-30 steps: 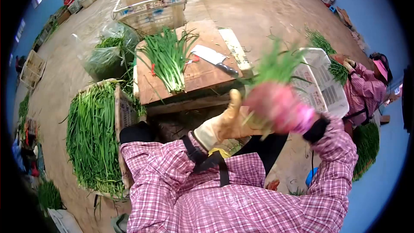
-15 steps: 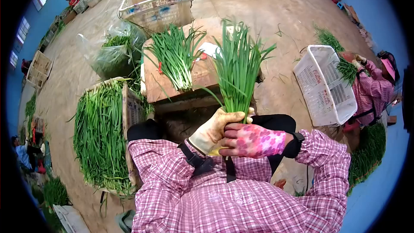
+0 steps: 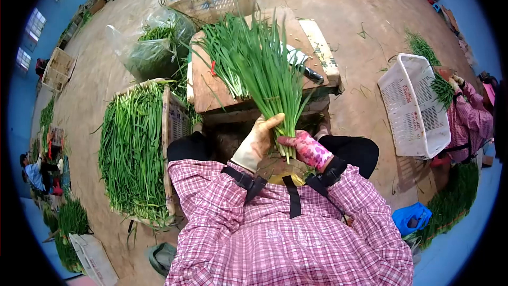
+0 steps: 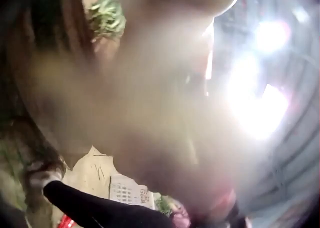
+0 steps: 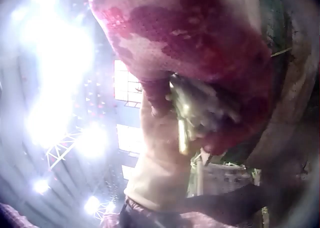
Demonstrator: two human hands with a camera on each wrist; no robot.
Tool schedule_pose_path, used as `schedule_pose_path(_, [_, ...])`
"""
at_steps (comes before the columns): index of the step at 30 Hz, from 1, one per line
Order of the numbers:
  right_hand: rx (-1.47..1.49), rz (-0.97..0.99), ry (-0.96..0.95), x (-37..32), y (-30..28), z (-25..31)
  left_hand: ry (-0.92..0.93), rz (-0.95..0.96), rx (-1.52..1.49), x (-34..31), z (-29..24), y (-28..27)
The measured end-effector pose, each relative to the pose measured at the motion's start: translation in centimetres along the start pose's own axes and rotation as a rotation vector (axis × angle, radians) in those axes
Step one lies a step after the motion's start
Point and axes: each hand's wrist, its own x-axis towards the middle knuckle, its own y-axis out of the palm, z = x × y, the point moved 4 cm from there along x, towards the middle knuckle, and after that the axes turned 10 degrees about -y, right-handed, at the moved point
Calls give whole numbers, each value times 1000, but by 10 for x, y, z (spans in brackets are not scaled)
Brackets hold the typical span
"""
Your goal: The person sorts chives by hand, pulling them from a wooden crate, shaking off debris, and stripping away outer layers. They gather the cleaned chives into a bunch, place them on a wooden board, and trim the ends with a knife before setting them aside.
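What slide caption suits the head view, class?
Left hand and right hand, both gloved, hold green stalks near a knife.

Smooth greens [image 3: 272, 82], metal knife [image 3: 296, 56], matt wooden board [image 3: 205, 89], glossy plastic bag [image 3: 151, 57].

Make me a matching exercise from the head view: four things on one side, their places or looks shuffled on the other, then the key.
Column one
1. Left hand
2. Right hand
3. Knife
4. Clear plastic bag

Column two
A. Lies on the wooden board, partly hidden by the held bunch of green stalks
B. Gloved in patterned pink
C. Has greens inside
D. Gloved in plain cream and tan

Pairs: 1-D, 2-B, 3-A, 4-C
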Motion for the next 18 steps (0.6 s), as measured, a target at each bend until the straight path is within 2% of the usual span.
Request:
schedule_pose_path(1, [39,2,12,6,0,-6,-217,62,-44,-3,11,-14])
schedule_pose_path(2, [79,1,26,9,0,-10,-207,171,-126,-3,16,-8])
schedule_pose_path(4, [-78,13,65,9,1,-7,-248,97,-246,-23,13,10])
schedule_pose_path(5, [-157,18,80,10,1,-2,-174,83,-200,-11,21,0])
schedule_pose_path(6, [-467,37,116,12,-6,4,-99,71,-154,1,27,-9])
schedule_pose_path(8, [-1085,80,194,12,-26,18,-90,69,-175,9,33,-21])
schedule_pose_path(9, [-1251,-79,69,12,-36,28,-69,59,-188,11,34,-22])
schedule_pose_path(11, [-1247,-321,-368,21,-43,54,-79,2,-293,9,38,-22])
schedule_pose_path(12, [-1341,-371,-691,23,-37,75,-101,5,-273,11,41,-26])
schedule_pose_path(16, [-1589,-258,-460,70,-22,80,-129,14,-239,12,47,-39])
schedule_pose_path(18, [-1372,-158,-346,91,-33,65,-125,21,-250,13,47,-43])
